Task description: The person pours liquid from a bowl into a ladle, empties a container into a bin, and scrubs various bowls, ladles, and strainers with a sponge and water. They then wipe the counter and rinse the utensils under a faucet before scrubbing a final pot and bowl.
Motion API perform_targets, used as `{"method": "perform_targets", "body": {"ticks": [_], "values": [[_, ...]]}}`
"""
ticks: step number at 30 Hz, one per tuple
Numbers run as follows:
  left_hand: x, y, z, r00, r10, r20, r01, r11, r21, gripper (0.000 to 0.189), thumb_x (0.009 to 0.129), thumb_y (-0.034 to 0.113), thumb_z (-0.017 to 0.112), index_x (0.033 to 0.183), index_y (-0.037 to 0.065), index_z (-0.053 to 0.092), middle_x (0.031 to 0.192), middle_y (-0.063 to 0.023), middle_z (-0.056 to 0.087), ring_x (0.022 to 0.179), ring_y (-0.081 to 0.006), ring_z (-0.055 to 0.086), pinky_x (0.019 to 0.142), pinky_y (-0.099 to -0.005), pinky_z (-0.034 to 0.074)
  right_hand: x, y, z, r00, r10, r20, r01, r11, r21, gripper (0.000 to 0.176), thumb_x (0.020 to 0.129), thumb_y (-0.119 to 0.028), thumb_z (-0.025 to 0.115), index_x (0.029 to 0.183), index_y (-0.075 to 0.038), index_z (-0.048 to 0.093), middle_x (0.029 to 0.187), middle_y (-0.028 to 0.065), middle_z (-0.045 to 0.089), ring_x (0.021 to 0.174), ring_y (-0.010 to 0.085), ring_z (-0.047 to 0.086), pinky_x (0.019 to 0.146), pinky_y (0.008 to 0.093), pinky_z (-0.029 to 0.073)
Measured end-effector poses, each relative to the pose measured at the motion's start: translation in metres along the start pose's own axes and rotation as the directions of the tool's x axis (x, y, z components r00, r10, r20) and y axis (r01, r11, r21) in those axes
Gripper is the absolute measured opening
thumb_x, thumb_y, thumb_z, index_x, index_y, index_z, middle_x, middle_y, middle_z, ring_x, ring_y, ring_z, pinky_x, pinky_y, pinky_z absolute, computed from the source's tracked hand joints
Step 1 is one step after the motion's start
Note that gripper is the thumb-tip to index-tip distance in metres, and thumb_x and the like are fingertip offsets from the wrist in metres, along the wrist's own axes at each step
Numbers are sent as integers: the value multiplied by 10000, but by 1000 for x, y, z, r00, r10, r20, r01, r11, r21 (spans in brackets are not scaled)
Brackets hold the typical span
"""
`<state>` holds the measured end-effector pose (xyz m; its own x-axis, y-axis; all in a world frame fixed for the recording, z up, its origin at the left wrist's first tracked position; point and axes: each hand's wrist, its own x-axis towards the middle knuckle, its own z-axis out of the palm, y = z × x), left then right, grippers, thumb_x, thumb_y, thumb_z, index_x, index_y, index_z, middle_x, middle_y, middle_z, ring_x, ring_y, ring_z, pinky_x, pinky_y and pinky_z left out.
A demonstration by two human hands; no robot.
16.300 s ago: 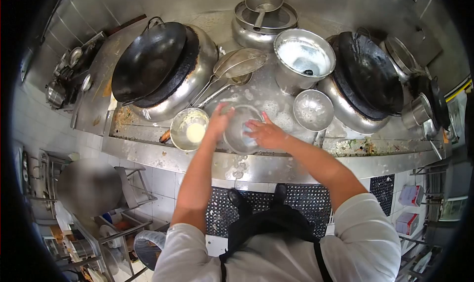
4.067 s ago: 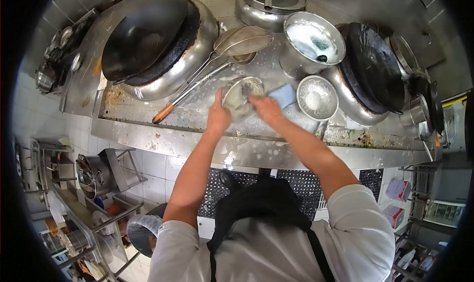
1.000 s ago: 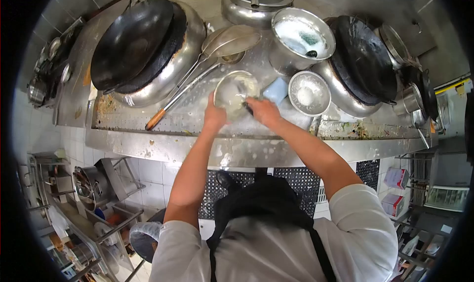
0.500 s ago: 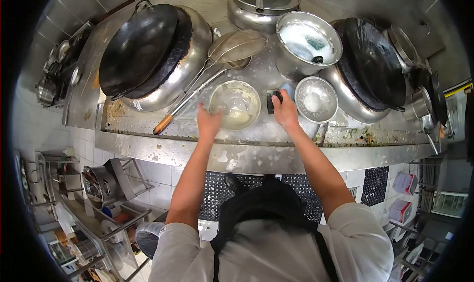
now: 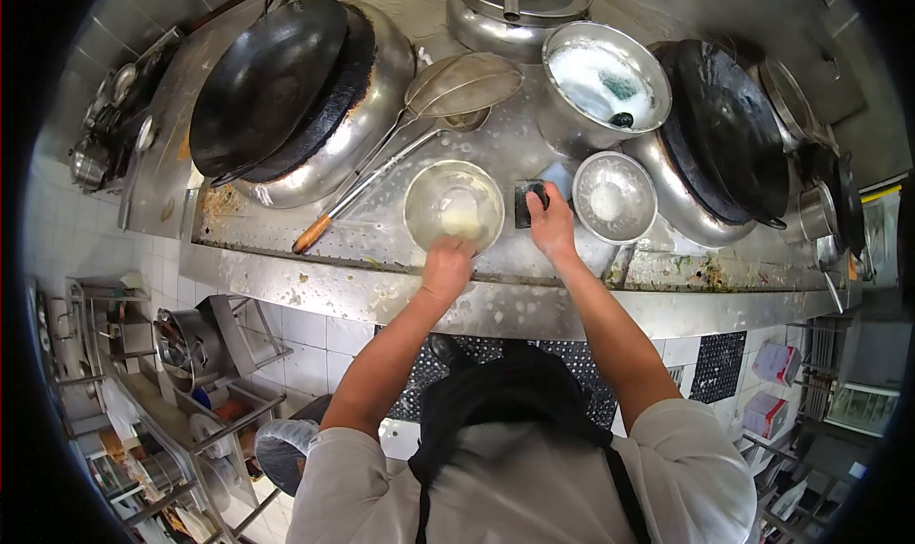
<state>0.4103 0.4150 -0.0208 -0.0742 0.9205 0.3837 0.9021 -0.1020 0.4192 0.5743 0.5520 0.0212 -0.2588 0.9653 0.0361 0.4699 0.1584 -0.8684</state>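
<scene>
A round metal bowl (image 5: 420, 201) with pale, cloudy residue inside stands on the steel counter. At its near rim is my left hand (image 5: 448, 269), closed, with the fingertips over the edge and partly hidden. To the right of that bowl, my right hand (image 5: 554, 226) is closed on a small black scrubber (image 5: 522, 207), pressed close to the counter. A smaller metal bowl (image 5: 629, 222) with whitish suds sits just right of my right hand. Behind it is a deep metal pot (image 5: 564, 101) of foamy water, a green scouring pad (image 5: 620, 86) floating in it.
Black woks (image 5: 262, 91) (image 5: 729, 125) rest on round metal burners at left and right. A mesh strainer (image 5: 467, 82) and a wooden-handled ladle (image 5: 315, 232) lie left of the bowl. A lidded pot (image 5: 472, 30) stands at the back. Food scraps line the front channel.
My left hand has moved right and nearer to me, from the bowl's left side to its near rim, and its fingers have closed. My right hand keeps hold of the black scrubber.
</scene>
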Motion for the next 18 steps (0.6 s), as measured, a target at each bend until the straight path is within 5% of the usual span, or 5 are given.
{"method": "perform_targets", "body": {"ticks": [5,10,13,15,18], "values": [[6,5,-21,992,-105,71,106,994,-11,198,695,176,785,817,71,669,820,-120,615,765,-325,573,779,-424,456,2,7,3,997,-18,-73,31,983,182,282,944,-219,572,1131,-8,569,952,214,663,883,350,643,793,390,482],[52,-4,-57,883,-279,-378,285,958,-41,478,709,252,822,1097,53,625,1071,-178,640,921,-333,616,902,-431,443,8,-17,1,996,-30,-80,53,953,297,297,941,-226,582,1157,-22,578,975,163,679,896,274,650,816,357,486],[62,-55,-41,583,-812,-23,769,561,-308,527,802,293,732,1211,11,556,1164,-196,628,1088,-346,600,952,-445,445,8,-23,-4,998,-46,-30,52,967,247,299,937,-214,586,1167,-23,577,984,170,676,909,280,649,818,356,486],[27,-110,5,652,-691,311,757,575,-310,429,864,137,599,1270,34,507,1194,-186,622,1046,-343,637,792,-447,545,5,-30,-10,994,-82,-78,94,981,172,299,942,-189,579,1198,-33,573,984,162,680,898,267,654,816,347,494],[50,-40,-50,437,-665,606,803,-14,-595,487,843,-21,473,1313,110,471,1144,-139,634,916,-294,680,556,-365,582,1,-63,-43,990,-86,-115,118,942,314,319,945,-144,580,1230,-3,554,979,92,654,888,134,593,814,284,480]]}}
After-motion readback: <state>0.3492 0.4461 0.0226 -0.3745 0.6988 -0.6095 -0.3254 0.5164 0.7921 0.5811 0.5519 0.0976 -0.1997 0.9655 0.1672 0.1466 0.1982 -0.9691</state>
